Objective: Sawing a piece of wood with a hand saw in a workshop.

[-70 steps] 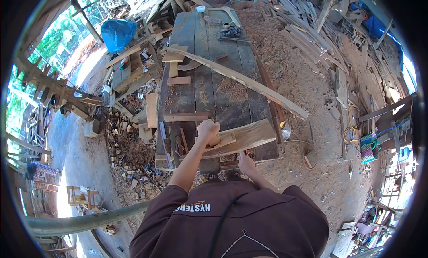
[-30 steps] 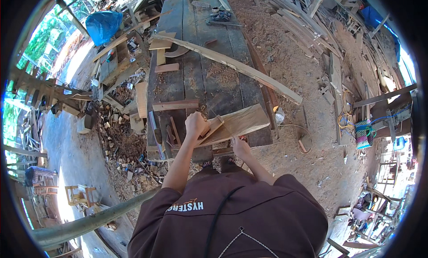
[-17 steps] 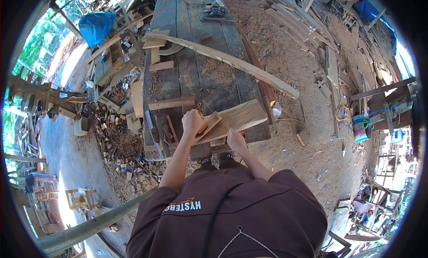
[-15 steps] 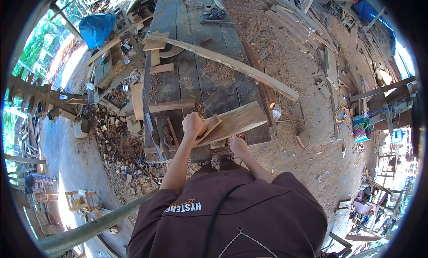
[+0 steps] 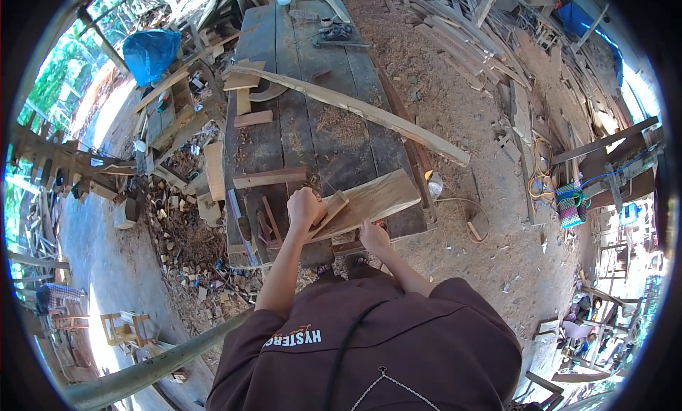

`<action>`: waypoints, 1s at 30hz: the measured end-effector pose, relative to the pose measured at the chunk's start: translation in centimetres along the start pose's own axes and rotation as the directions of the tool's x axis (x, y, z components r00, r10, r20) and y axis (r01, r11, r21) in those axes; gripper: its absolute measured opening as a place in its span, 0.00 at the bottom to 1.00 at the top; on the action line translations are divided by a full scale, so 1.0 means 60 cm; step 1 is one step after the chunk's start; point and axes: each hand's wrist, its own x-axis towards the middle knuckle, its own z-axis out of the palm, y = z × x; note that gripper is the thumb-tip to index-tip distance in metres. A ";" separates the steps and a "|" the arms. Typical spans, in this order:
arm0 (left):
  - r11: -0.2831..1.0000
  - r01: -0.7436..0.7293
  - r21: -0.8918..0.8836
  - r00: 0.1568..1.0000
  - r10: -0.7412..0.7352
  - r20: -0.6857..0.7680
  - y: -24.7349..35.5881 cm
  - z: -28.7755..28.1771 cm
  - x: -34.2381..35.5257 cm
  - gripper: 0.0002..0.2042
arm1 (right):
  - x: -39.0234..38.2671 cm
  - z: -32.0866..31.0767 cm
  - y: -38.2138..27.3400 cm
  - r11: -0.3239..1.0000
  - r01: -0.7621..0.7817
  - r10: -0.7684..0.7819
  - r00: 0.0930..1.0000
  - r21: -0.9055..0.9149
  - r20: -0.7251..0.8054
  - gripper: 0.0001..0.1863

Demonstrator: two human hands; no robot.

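My left hand (image 5: pixel 304 206) is clamped on a thin wood strip (image 5: pixel 328 215), right hand (image 5: pixel 372 236) pressing the pale board (image 5: pixel 376 198)'s near edge; board overhangs the workbench (image 5: pixel 312 127) and could tip if I lean.

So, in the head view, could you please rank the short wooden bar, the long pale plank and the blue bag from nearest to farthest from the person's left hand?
From the left hand:
1. Short wooden bar, just beyond the hand on the bench.
2. Long pale plank, lying diagonally across the bench, farther up.
3. Blue bag, far off at upper left, beyond the bench.
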 end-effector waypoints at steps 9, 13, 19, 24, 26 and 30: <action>0.999 -0.051 0.008 0.999 0.051 0.012 -0.008 0.010 0.007 0.16 | 0.004 -0.001 0.011 1.000 -0.018 0.019 1.000 -0.018 0.003 0.15; 0.999 -0.045 0.020 0.999 0.045 0.007 0.002 0.015 0.013 0.16 | 0.020 0.011 -0.002 1.000 -0.020 0.021 0.999 0.022 -0.046 0.15; 0.999 -0.016 0.047 1.000 0.016 0.000 -0.013 0.010 0.007 0.17 | -0.039 -0.020 0.009 0.995 -0.098 0.097 0.993 0.008 0.063 0.12; 0.998 -0.058 0.038 0.998 0.057 0.040 -0.012 0.008 0.007 0.18 | -0.003 -0.010 0.002 0.999 -0.032 0.032 0.999 -0.005 0.029 0.14; 0.996 -0.071 0.057 0.997 0.071 -0.002 -0.010 0.011 0.008 0.17 | 0.019 0.000 -0.007 1.000 -0.027 0.027 1.000 -0.007 0.002 0.14; 0.998 -0.030 0.059 0.999 0.031 -0.023 -0.002 0.012 0.007 0.15 | 0.012 0.010 0.000 1.000 0.012 -0.011 0.998 0.009 -0.062 0.14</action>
